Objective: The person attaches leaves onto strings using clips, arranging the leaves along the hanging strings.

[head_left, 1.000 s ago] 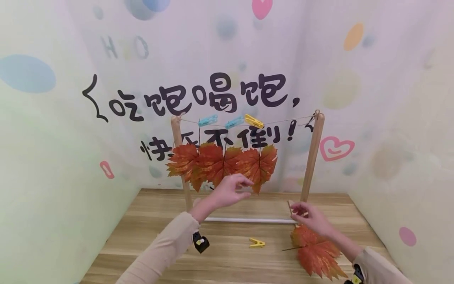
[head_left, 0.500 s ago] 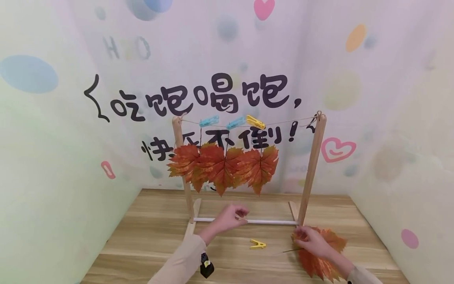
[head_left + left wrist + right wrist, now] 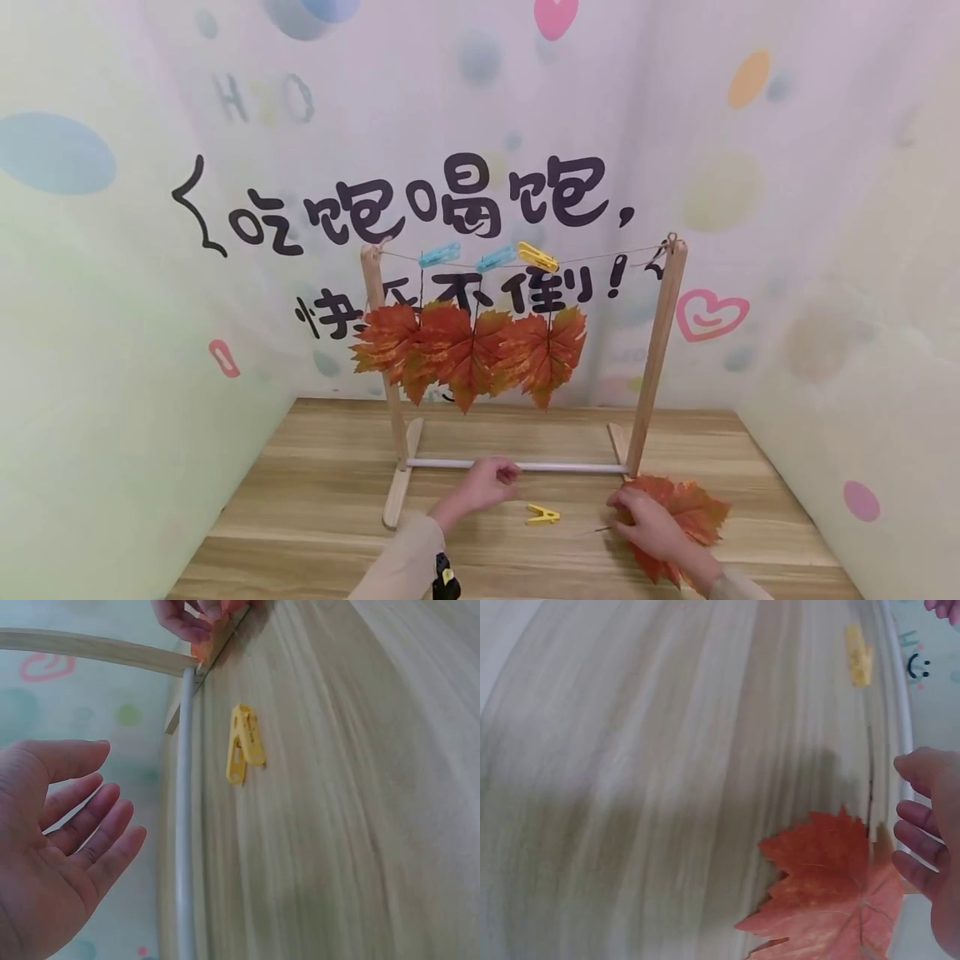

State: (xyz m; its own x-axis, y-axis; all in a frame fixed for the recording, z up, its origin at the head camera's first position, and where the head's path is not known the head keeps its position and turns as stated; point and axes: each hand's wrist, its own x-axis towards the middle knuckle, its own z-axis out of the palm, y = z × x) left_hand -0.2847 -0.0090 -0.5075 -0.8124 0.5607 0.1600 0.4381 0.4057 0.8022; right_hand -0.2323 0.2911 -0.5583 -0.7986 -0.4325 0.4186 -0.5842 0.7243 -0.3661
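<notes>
My left hand (image 3: 486,487), fingers loosely bent and holding nothing, hovers behind and left of a yellow clothespin (image 3: 543,515) on the table. In the left wrist view that clothespin (image 3: 244,744) lies on its side, apart from the hand. My right hand (image 3: 651,527) reaches over a red-orange artificial maple leaf (image 3: 697,510), covering part of it. The right wrist view has this leaf (image 3: 832,892) flat on the wood, its thin dark stem (image 3: 870,780) pointing toward the clothespin. The right fingers (image 3: 919,832) are spread beside leaf and stem, with nothing between them.
A wooden frame with two posts (image 3: 660,358) and a white crossbar (image 3: 570,467) stands behind the hands. From its string (image 3: 611,254) hang three similar leaves (image 3: 472,350), held by two blue clothespins (image 3: 440,254) and a yellow one. Printed walls enclose the wooden table (image 3: 315,500).
My left hand has come down from the hanging leaves to near the clothespin. My right hand has lowered from beside the right post to over the leaf on the table.
</notes>
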